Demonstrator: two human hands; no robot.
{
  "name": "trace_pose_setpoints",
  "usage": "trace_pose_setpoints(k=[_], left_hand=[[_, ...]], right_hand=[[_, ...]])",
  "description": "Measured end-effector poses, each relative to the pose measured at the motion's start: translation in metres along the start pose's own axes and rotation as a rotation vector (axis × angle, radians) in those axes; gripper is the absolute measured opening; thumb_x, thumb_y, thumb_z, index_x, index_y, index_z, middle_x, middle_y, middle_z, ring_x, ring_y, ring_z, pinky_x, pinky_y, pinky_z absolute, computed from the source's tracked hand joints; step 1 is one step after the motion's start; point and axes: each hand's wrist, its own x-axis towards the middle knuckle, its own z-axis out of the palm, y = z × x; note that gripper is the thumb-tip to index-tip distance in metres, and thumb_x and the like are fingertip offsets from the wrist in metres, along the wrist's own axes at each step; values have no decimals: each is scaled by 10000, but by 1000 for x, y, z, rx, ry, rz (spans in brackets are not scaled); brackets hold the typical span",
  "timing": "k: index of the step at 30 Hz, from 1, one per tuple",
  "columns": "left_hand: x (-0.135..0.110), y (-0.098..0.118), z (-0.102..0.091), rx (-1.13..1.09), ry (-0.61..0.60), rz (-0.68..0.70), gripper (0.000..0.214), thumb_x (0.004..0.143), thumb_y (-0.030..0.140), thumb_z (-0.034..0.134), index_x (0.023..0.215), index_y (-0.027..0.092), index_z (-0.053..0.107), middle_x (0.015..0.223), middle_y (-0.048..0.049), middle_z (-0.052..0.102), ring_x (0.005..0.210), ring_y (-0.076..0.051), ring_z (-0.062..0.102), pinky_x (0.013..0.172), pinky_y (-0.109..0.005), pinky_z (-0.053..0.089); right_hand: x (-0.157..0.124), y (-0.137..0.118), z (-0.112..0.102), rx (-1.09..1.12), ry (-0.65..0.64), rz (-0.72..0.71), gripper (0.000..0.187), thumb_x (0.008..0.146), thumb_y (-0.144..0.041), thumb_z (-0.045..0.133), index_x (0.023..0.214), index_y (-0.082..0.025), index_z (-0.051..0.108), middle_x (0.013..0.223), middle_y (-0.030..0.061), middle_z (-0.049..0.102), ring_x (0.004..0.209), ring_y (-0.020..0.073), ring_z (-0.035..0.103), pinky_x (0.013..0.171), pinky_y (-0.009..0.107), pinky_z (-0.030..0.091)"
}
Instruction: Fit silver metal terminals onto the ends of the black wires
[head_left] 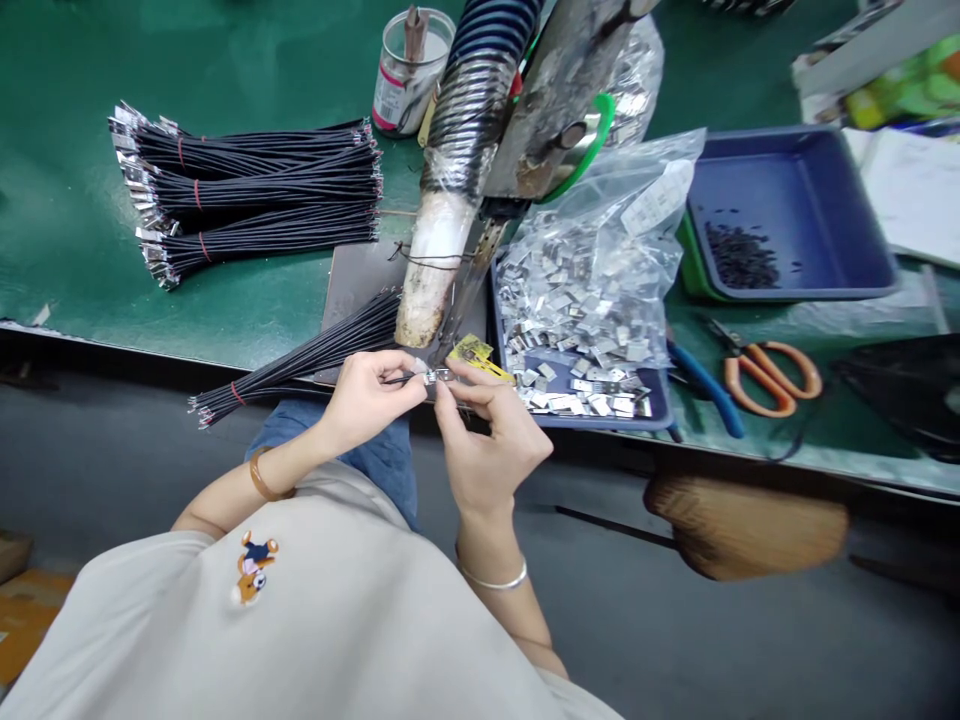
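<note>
My left hand [373, 395] pinches a thin black cable [400, 378] close to its end, at the table's front edge. Thumb and finger of my right hand [487, 420] close on a small metal USB connector [441, 375] that meets the cable's end. Whether the two are joined I cannot tell. Left of my hands a bundle of black cables [300, 350], tied with a red band, lies partly over the edge. Beside my right hand is a blue tray [660, 410] with many loose metal connectors [574, 310], some inside a clear plastic bag [660, 200].
A ribbed hose with a taped nozzle [435, 240] hangs over the work spot. Tied cable bundles [262, 190] lie at the back left, near a clear jar [409, 80]. Rightward are a blue bin [810, 190] with small black pieces, blue-handled pliers [705, 385] and orange scissors [772, 375].
</note>
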Motion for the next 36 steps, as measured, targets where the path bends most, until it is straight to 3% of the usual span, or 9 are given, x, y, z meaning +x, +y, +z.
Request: trace_pose_setpoints(k=[9, 16, 19, 21, 23, 26, 29, 32, 36], left_hand=[[-3, 1, 0, 86, 32, 56, 172, 709, 277, 630, 735, 112, 670, 598, 39, 488, 549, -49, 394, 520, -148, 379], [0, 0, 0, 66, 0, 17, 190, 697, 280, 628, 721, 103, 692, 597, 19, 557, 567, -69, 458, 569, -177, 426], [1, -1, -1, 48, -45, 32, 144, 680, 239, 615, 679, 113, 686, 640, -1, 621, 606, -83, 506, 588, -185, 417], [1, -1, -1, 49, -51, 29, 127, 672, 220, 607, 662, 118, 682, 630, 4, 626, 596, -81, 494, 589, -192, 404], [1, 1, -2, 53, -50, 18, 120, 670, 212, 604, 650, 120, 677, 616, 8, 622, 582, -77, 473, 584, -196, 390], [0, 3, -3, 25, -61, 3, 122, 672, 220, 611, 652, 118, 675, 615, 9, 615, 574, -74, 460, 575, -200, 368], [1, 2, -4, -2, -66, -11, 138, 680, 240, 628, 672, 114, 683, 602, 15, 595, 556, -66, 443, 557, -202, 341], [2, -1, -5, -32, -48, -35, 157, 684, 261, 650, 689, 110, 691, 610, 10, 611, 563, -66, 468, 569, -201, 360], [4, -2, -5, -101, -35, -48, 175, 672, 283, 683, 703, 111, 696, 657, -5, 660, 611, -82, 550, 639, -207, 447]], right_hand=[[7, -5, 0, -11, -4, -24, 101, 864, -139, 707, 825, -215, 653, 908, 37, 780, 890, 181, 763, 783, 299, 611], [-1, 0, -6, 18, -26, 13, 73, 875, -144, 677, 856, -210, 654, 989, 45, 788, 883, 181, 772, 709, 261, 613], [-4, 4, -12, 73, 120, 96, 39, 888, -183, 678, 913, -212, 683, 804, -8, 762, 612, 135, 729, 526, 214, 549], [-3, 4, -16, 130, 310, 103, 56, 905, -261, 667, 931, -213, 679, 615, -62, 651, 404, 93, 594, 399, 203, 450], [-1, 3, -19, 192, 404, 102, 116, 917, -320, 651, 954, -210, 648, 551, -88, 576, 330, 79, 511, 347, 200, 393], [0, 2, -20, 179, 273, 150, 87, 928, -259, 638, 992, -202, 621, 664, -50, 690, 451, 114, 650, 434, 211, 513], [-2, 3, -16, 42, 87, 26, 94, 876, -148, 690, 944, -203, 655, 853, 7, 779, 735, 159, 771, 670, 247, 624], [-2, 4, -10, -8, -22, -104, 131, 849, -98, 698, 900, -211, 655, 965, 36, 792, 904, 180, 775, 769, 258, 626], [0, 4, -3, 21, -31, -72, 127, 860, -88, 667, 848, -208, 623, 997, 55, 790, 928, 183, 771, 783, 269, 622]])
